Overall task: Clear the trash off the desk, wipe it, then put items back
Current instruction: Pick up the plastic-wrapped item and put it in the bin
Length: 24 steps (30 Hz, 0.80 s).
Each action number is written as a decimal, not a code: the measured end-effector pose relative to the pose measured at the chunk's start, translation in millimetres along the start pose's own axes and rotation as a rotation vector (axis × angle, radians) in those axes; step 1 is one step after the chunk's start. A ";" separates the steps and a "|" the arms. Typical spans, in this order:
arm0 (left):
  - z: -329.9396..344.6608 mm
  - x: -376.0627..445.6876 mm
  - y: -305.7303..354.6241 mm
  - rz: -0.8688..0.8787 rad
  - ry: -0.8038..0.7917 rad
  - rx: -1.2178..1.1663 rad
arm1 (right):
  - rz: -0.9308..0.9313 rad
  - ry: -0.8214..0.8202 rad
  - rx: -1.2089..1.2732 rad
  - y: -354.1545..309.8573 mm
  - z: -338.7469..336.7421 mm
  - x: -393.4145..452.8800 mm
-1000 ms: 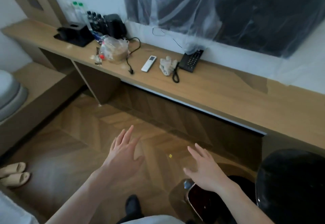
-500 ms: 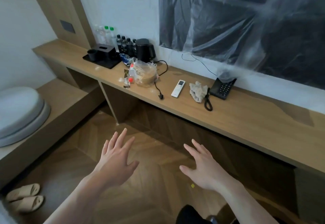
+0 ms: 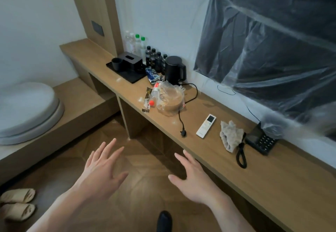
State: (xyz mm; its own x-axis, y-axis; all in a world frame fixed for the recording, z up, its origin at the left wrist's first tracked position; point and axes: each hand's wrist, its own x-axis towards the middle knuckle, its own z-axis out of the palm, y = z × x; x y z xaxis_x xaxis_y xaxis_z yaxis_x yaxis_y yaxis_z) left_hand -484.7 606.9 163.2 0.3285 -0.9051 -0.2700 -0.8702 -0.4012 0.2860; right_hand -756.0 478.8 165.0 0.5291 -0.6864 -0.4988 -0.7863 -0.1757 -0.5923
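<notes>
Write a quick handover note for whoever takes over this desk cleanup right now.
Hands: left hand and right hand both open, holding nothing, hovering short of the desk.
Trash, all still on the desk: crumpled plastic bag, small bottle with a red cap, wrappers, blue packet.
Cloth lies between remote and phone.
Done: nothing yet.
Left: bin trash, move items, wipe, put items back.
</notes>
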 end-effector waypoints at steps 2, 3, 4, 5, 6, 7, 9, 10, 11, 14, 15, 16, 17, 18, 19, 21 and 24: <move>-5.6 21.5 -2.1 -0.014 0.022 -0.023 | -0.034 0.002 -0.024 -5.9 -18.0 29.7; -7.6 31.9 -4.0 -0.025 0.038 -0.031 | -0.047 0.000 -0.038 -8.5 -24.6 44.1; -9.5 40.6 -6.3 -0.037 0.045 -0.038 | -0.057 -0.009 -0.053 -11.8 -30.2 57.1; -10.6 46.4 -7.5 -0.045 0.039 -0.048 | -0.064 -0.021 -0.065 -15.8 -34.6 66.1; -11.8 52.5 -9.7 -0.050 0.035 -0.064 | -0.083 -0.034 -0.064 -21.3 -39.3 75.5; -12.9 59.7 -12.7 -0.058 0.033 -0.088 | -0.109 -0.049 -0.049 -26.7 -43.9 86.0; -16.2 79.6 -20.8 -0.088 0.020 -0.121 | -0.130 -0.058 -0.033 -38.1 -52.8 110.5; -18.2 91.6 -25.9 -0.100 0.014 -0.129 | -0.123 -0.059 -0.037 -42.7 -56.5 123.9; -20.0 103.9 -31.0 -0.108 0.005 -0.131 | -0.111 -0.061 -0.045 -45.8 -59.2 136.9; -27.8 143.8 -44.9 -0.104 -0.027 -0.150 | -0.069 -0.058 -0.052 -48.8 -63.1 174.1; -31.9 158.2 -48.6 -0.089 -0.043 -0.156 | -0.045 -0.050 -0.036 -49.7 -65.0 185.5; -36.5 172.7 -52.1 -0.072 -0.062 -0.156 | -0.018 -0.040 -0.019 -50.6 -67.3 195.7; -41.2 187.9 -55.4 -0.054 -0.077 -0.154 | 0.007 -0.026 0.000 -51.5 -69.8 205.7; -45.6 203.8 -58.5 -0.035 -0.088 -0.149 | 0.034 -0.011 0.018 -52.1 -72.5 215.2; -49.6 219.7 -61.4 -0.015 -0.102 -0.140 | 0.064 0.004 0.032 -52.9 -75.5 224.1; -56.2 250.2 -66.4 0.037 -0.146 -0.124 | 0.126 0.029 0.049 -53.4 -79.9 239.1; -64.0 296.6 -72.0 0.134 -0.197 -0.082 | 0.175 0.075 0.097 -56.1 -80.6 257.1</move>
State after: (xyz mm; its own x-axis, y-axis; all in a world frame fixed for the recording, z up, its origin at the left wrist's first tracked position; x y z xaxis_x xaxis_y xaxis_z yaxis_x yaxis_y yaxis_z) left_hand -301.1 358.4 121.3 0.1270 -0.9094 -0.3960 -0.8661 -0.2963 0.4027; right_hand -601.5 255.4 121.0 0.3593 -0.7516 -0.5532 -0.8279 0.0169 -0.5607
